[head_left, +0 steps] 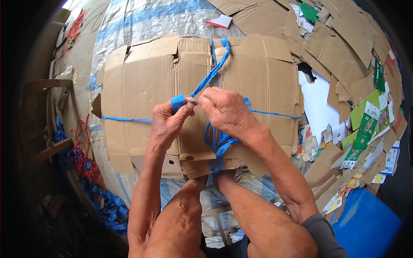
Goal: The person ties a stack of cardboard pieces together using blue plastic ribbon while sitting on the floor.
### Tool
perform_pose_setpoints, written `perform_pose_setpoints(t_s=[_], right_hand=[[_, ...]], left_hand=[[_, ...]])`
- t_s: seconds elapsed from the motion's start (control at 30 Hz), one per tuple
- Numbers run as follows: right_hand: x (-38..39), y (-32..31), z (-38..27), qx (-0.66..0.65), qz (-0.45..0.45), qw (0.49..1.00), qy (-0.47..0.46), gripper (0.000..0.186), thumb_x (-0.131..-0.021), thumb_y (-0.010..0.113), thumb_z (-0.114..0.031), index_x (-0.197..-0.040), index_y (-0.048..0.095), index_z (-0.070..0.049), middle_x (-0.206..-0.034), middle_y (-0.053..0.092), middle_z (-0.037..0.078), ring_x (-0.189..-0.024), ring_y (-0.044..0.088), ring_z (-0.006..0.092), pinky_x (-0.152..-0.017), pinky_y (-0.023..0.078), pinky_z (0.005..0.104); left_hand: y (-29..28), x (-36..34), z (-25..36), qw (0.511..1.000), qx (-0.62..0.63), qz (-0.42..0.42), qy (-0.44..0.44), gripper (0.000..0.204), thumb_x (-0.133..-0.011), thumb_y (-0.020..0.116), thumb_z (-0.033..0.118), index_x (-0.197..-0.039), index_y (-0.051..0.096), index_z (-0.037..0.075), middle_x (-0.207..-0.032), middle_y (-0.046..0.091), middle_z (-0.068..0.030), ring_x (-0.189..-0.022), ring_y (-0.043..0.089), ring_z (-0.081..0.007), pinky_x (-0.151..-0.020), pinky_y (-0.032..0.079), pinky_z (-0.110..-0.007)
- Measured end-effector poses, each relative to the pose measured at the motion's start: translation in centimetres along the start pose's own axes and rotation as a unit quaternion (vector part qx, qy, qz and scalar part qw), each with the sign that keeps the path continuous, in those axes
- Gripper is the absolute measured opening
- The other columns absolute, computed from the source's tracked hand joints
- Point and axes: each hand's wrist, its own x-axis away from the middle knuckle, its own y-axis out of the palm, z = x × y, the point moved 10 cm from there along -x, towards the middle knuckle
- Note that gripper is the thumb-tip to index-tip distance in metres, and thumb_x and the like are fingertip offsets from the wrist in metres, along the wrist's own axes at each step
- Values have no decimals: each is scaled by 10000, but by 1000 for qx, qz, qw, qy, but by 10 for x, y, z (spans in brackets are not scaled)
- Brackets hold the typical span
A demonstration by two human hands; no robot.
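Note:
A stack of flattened brown cardboard (146, 86) lies in front of me, bound crosswise with a blue strip (211, 77) of cloth-like or plastic material. My left hand (170, 120) is closed, and part of the strip is looped round its fingers. Close beside it, over the bundle's middle, my right hand (228, 109) is pinched shut; what its fingertips hold is hidden. A small grey thing shows between the two hands, too small to name. Loose blue ends hang below my right hand, over the near part of the cardboard.
Blue-and-white sheeting (142, 21) covers the floor under the bundle. Scrap cardboard and printed cartons (361, 133) are heaped on the right, above a blue panel (365, 223). On the left stand a wooden frame (47, 86) and a tangle of blue material (103, 202). My feet touch the near edge.

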Motion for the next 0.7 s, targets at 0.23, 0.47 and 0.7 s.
perform_pose_setpoints(t_s=[0.23,0.47,0.7], right_hand=[[13,1,98,53,-92,964,243,218,-837,675,-204,-793,661,9,-664,633,174,-613,636,286,-623,507,388],[12,20,127,65,-118,939,317,221,-722,653,-200,-656,673,10,-733,654,268,-732,679,419,-717,558,467],[12,26,131,66,-116,933,334,201,-709,610,-154,-605,658,11,-591,619,238,-582,668,366,-661,564,443]], left_hand=[[-14,-1,-1,990,-110,82,-25,149,-935,690,126,-1045,763,55,-715,567,78,-610,453,-1,-516,309,-187],[-14,-11,2,984,-144,106,24,113,-906,719,105,-992,775,57,-709,580,77,-626,475,-1,-540,352,-182],[-5,-20,-3,984,-155,93,3,78,-881,739,93,-944,771,60,-702,582,76,-635,488,-14,-547,375,-199]])
